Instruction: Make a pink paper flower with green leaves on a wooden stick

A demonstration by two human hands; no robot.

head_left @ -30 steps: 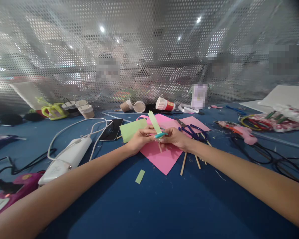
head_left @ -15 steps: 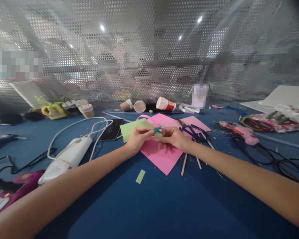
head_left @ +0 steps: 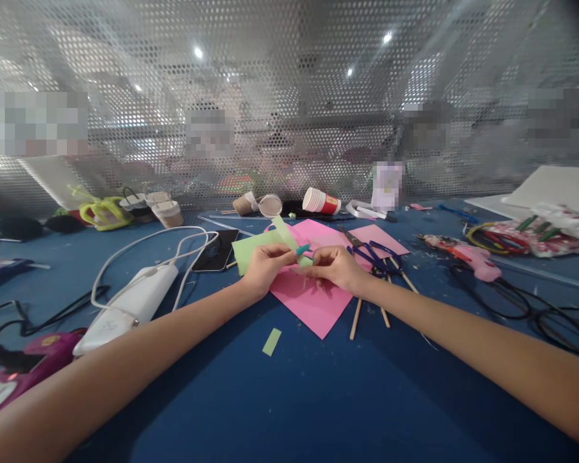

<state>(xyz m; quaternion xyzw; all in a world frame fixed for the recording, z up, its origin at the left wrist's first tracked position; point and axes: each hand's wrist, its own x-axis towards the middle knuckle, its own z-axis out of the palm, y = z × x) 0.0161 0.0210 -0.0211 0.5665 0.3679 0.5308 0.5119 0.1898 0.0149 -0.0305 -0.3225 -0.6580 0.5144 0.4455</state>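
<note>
Over the pink paper [head_left: 318,310], my left hand [head_left: 266,265] pinches a light green paper strip [head_left: 284,233] between thumb and fingers. The strip's upper part sticks up behind that hand, and its lower end reaches my right hand [head_left: 338,267], whose thumb and fingers are closed on it. A teal tip shows at my left thumb; whether it is a nail or a separate piece I cannot tell. Under and behind my left hand lies a larger green sheet [head_left: 247,253]. Blue-handled scissors [head_left: 374,257] rest just beyond my right wrist.
Wooden sticks [head_left: 356,319] lie by my right forearm, a small green paper piece [head_left: 271,342] in front. To the left are a phone [head_left: 215,251], a white power bank [head_left: 132,308] with a cable and a purple device [head_left: 38,360]. A pink glue gun [head_left: 477,258] lies right; paper cups [head_left: 321,201] lie behind.
The green strip has swung up, so its long end now stands above my left hand. Both hands stay in nearly the same place.
</note>
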